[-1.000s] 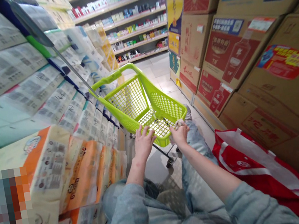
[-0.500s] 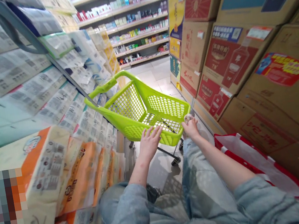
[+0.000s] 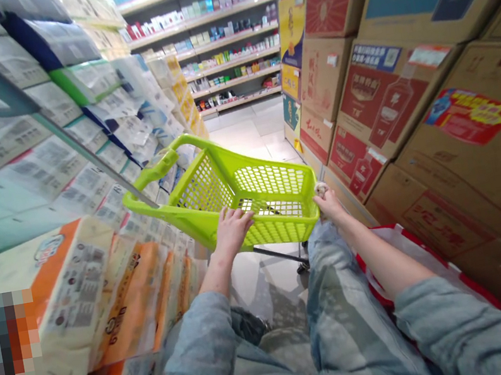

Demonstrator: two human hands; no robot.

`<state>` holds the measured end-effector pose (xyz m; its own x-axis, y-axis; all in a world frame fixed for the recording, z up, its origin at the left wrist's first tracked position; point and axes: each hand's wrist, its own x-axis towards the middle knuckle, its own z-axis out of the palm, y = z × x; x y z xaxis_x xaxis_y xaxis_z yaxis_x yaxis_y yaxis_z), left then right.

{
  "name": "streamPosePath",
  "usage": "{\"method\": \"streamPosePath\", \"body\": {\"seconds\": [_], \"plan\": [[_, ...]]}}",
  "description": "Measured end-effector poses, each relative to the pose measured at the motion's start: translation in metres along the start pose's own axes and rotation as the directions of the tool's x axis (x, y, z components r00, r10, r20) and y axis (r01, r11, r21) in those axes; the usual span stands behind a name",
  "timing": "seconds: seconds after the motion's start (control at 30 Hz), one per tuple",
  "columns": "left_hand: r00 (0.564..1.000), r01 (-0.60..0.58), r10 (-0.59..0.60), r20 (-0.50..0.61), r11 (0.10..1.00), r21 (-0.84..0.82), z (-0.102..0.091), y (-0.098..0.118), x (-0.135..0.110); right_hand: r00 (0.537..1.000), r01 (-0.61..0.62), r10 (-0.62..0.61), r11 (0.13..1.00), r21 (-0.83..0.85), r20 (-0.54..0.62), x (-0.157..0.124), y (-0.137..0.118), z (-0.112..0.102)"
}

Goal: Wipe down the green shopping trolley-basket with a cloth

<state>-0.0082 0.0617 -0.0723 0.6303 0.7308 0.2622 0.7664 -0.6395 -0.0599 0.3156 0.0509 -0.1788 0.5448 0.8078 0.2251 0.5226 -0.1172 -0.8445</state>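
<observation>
A lime-green shopping cart [image 3: 281, 226] with a latticed basket stands crosswise before my legs. Over the basket's near rim lie the curled fingers of my left hand [image 3: 232, 227]. At the right end of the basket my right hand [image 3: 329, 205] is closed at the corner, its fingers partly hidden. A small pale, mottled thing [image 3: 321, 188] shows beside the right fingers; I cannot tell what it is or whether I hold it. The basket's visible floor is bare lattice. A grey metal pole [image 3: 82, 155] with a looped handle rises from the cart's left end.
Packs of tissue paper [image 3: 120, 299] are piled along the left. Cardboard cartons [image 3: 374, 96] form a wall on the right, with a red and white bag [image 3: 381, 255] at their foot. Beyond the tiled floor [image 3: 254, 124] stand shelves of small goods [image 3: 224, 28].
The cart has shifted and turned, its handle end swinging left and nearer. My left hand has moved left along with the rim, its fingers now curled over it. The right hand has shifted slightly right.
</observation>
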Motion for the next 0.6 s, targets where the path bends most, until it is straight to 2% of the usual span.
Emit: {"method": "streamPosePath", "body": {"seconds": [0.13, 0.33, 0.4, 0.5, 0.6], "plan": [[0.999, 0.031, -0.03, 0.043, 0.999, -0.023, 0.001, 0.01, 0.004, 0.993, -0.112, 0.113, 0.994, 0.012, -0.029, -0.011, -0.008, -0.003], [0.994, 0.108, -0.107, 0.01, 0.991, -0.073, 0.0, 0.026, -0.003, 0.963, -0.127, 0.145, 0.988, 0.093, -0.228, -0.068, -0.021, -0.002], [0.992, 0.126, -0.126, 0.01, 0.989, -0.083, 0.0, 0.031, -0.005, 0.955, -0.144, 0.17, 0.982, 0.122, -0.244, -0.084, -0.025, -0.001], [0.992, 0.128, -0.128, 0.008, 0.989, -0.074, -0.002, 0.035, -0.007, 0.943, -0.191, 0.224, 0.97, 0.15, -0.247, -0.094, -0.031, 0.002], [0.993, 0.122, -0.122, -0.004, 0.991, -0.059, -0.004, 0.037, -0.011, 0.915, -0.208, 0.247, 0.966, 0.151, -0.319, -0.097, -0.037, 0.01]]}}
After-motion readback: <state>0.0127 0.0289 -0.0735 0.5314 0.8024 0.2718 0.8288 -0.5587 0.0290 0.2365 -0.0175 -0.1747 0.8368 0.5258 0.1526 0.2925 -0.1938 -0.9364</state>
